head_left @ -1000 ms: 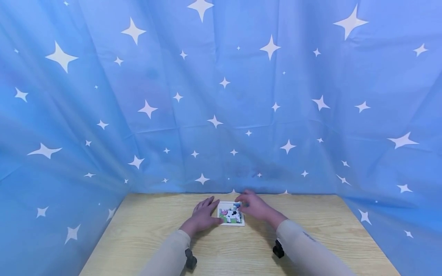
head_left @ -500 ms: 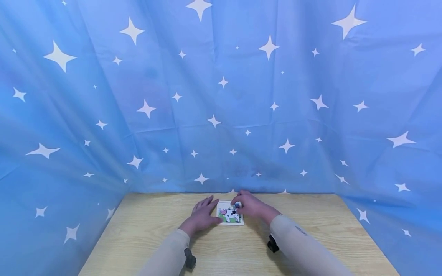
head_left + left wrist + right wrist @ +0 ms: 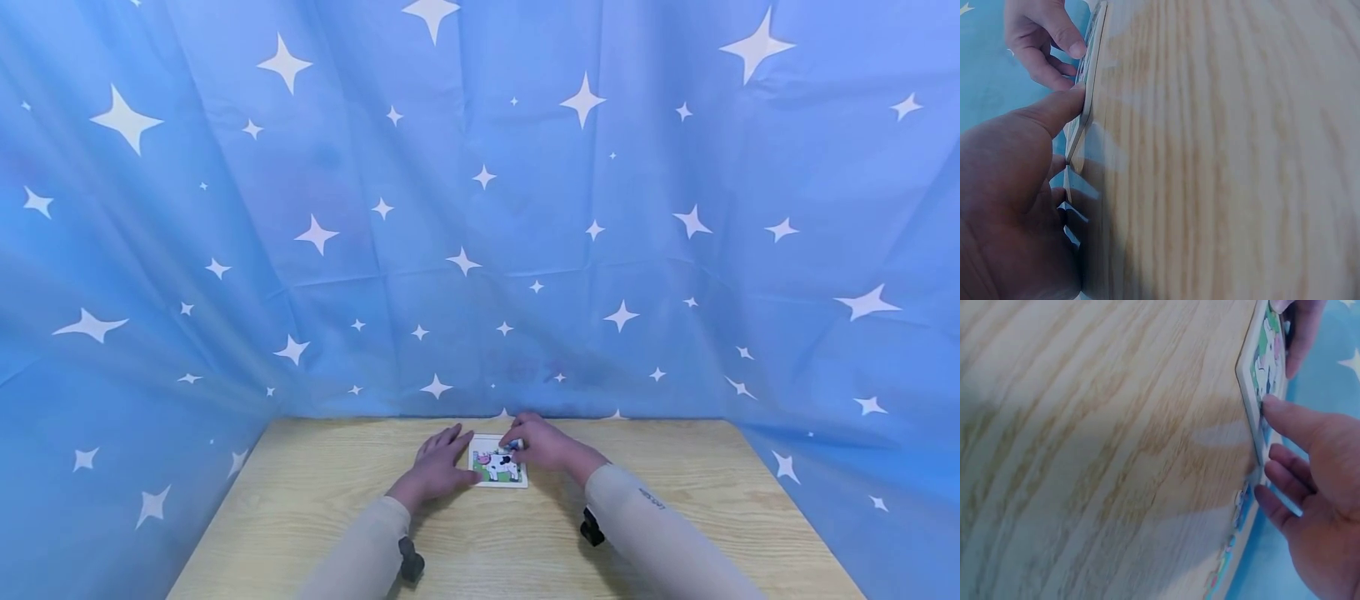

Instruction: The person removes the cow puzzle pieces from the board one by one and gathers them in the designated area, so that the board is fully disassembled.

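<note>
A square cow puzzle board [image 3: 498, 484] lies flat near the back of the wooden table. My left hand [image 3: 441, 472] rests at its left side, the thumb on the lower left corner and the fingers fairly straight along the edge. At the upper right of the picture, my right hand [image 3: 547, 443] pinches a small blue-and-white puzzle piece [image 3: 515, 445] over the board. That piece looks slightly tilted; whether it touches the board I cannot tell. In the right wrist view the right thumb [image 3: 1285, 415] meets the picture's edge, while the piece itself is mostly hidden.
In the right wrist view several flat coloured pieces [image 3: 1221, 567] lie on the table beyond the board; the right hand seems to hide them from the head view. A blue star-patterned curtain [image 3: 480, 333] hangs right behind the table [image 3: 315, 517].
My right hand has shifted a little left over the board with the puzzle piece, which has turned slightly between the fingers. The left hand and the board have stayed put.
</note>
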The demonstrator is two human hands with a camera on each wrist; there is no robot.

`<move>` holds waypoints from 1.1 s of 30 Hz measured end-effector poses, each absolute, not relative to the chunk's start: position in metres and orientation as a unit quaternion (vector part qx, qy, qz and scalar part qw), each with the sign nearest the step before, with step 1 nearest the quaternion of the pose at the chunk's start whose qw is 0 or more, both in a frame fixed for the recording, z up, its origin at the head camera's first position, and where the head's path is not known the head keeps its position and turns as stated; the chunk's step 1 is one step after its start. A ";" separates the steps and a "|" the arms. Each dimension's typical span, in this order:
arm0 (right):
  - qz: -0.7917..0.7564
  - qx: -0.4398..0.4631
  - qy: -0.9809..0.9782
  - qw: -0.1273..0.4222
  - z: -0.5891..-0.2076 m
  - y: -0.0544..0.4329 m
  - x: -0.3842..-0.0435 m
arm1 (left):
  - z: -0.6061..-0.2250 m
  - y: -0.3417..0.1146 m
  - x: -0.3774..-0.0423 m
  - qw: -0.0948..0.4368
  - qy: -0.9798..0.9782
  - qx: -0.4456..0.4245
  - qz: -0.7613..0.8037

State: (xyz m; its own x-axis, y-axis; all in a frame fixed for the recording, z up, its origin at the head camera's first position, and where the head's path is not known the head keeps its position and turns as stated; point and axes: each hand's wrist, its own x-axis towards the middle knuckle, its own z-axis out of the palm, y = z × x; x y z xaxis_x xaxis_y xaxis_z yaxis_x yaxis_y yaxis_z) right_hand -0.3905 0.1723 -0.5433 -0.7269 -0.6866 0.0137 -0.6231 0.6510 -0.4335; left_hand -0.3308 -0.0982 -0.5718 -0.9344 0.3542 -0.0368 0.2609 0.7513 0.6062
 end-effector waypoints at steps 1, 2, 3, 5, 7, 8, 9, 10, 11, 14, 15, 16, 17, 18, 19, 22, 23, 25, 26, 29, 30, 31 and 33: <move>-0.210 -0.363 0.905 0.075 -0.543 0.172 -0.391 | -0.571 -0.098 -0.331 0.075 0.933 0.166 0.312; -0.210 -0.364 0.904 0.073 -0.543 0.173 -0.391 | -0.571 -0.098 -0.330 0.074 0.932 0.167 0.312; -0.210 -0.364 0.904 0.072 -0.544 0.173 -0.391 | -0.571 -0.098 -0.330 0.074 0.933 0.167 0.311; -0.213 -0.363 0.904 0.070 -0.544 0.173 -0.390 | -0.571 -0.098 -0.329 0.072 0.933 0.168 0.310; -0.216 -0.363 0.904 0.068 -0.544 0.173 -0.390 | -0.571 -0.098 -0.328 0.070 0.933 0.168 0.311; -0.219 -0.363 0.903 0.067 -0.544 0.173 -0.390 | -0.571 -0.098 -0.329 0.070 0.933 0.168 0.311; -0.221 -0.363 0.903 0.066 -0.544 0.173 -0.390 | -0.571 -0.097 -0.329 0.069 0.933 0.168 0.310; -0.224 -0.363 0.902 0.065 -0.544 0.173 -0.390 | -0.571 -0.097 -0.329 0.070 0.933 0.167 0.310; -0.226 -0.363 0.902 0.065 -0.544 0.174 -0.390 | -0.571 -0.097 -0.329 0.070 0.933 0.167 0.310; -0.228 -0.362 0.902 0.063 -0.544 0.174 -0.390 | -0.572 -0.097 -0.330 0.073 0.935 0.164 0.306; -0.228 -0.362 0.902 0.063 -0.544 0.173 -0.390 | -0.573 -0.097 -0.331 0.073 0.935 0.163 0.307; -0.229 -0.362 0.902 0.062 -0.544 0.173 -0.390 | -0.574 -0.097 -0.331 0.073 0.935 0.163 0.307; -0.228 -0.361 0.902 0.061 -0.543 0.173 -0.390 | -0.574 -0.097 -0.331 0.071 0.934 0.163 0.309; -0.228 -0.361 0.902 0.061 -0.543 0.173 -0.390 | -0.575 -0.097 -0.332 0.070 0.934 0.164 0.309; -0.229 -0.361 0.902 0.061 -0.543 0.173 -0.389 | -0.576 -0.097 -0.332 0.069 0.934 0.163 0.311; -0.231 -0.360 0.902 0.061 -0.542 0.173 -0.389 | -0.575 -0.097 -0.332 0.066 0.932 0.164 0.316; -0.231 -0.361 0.902 0.061 -0.542 0.172 -0.388 | -0.575 -0.097 -0.331 0.066 0.932 0.164 0.316; -0.232 -0.362 0.901 0.062 -0.541 0.172 -0.388 | -0.574 -0.097 -0.331 0.067 0.931 0.163 0.319; -0.232 -0.363 0.900 0.062 -0.541 0.172 -0.387 | -0.573 -0.097 -0.331 0.067 0.931 0.164 0.320; -0.234 -0.365 0.899 0.063 -0.542 0.171 -0.387 | -0.577 -0.099 -0.334 0.060 0.930 0.168 0.322; -0.236 -0.366 0.898 0.063 -0.542 0.170 -0.387 | -0.580 -0.099 -0.335 0.057 0.930 0.169 0.322; -0.239 -0.366 0.897 0.064 -0.542 0.170 -0.386 | -0.582 -0.100 -0.335 0.051 0.930 0.171 0.320; -0.242 -0.369 0.895 0.062 -0.542 0.169 -0.386 | -0.586 -0.100 -0.337 0.046 0.930 0.173 0.321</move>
State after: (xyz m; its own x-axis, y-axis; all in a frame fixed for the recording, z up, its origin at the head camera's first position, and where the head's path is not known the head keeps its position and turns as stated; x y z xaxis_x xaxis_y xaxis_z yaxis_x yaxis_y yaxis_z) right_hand -0.3857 0.1693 -0.5421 -0.7197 -0.6911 0.0671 -0.6309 0.6106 -0.4787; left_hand -0.3367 -0.1004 -0.5857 -0.9359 0.3515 0.0245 0.2919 0.7345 0.6127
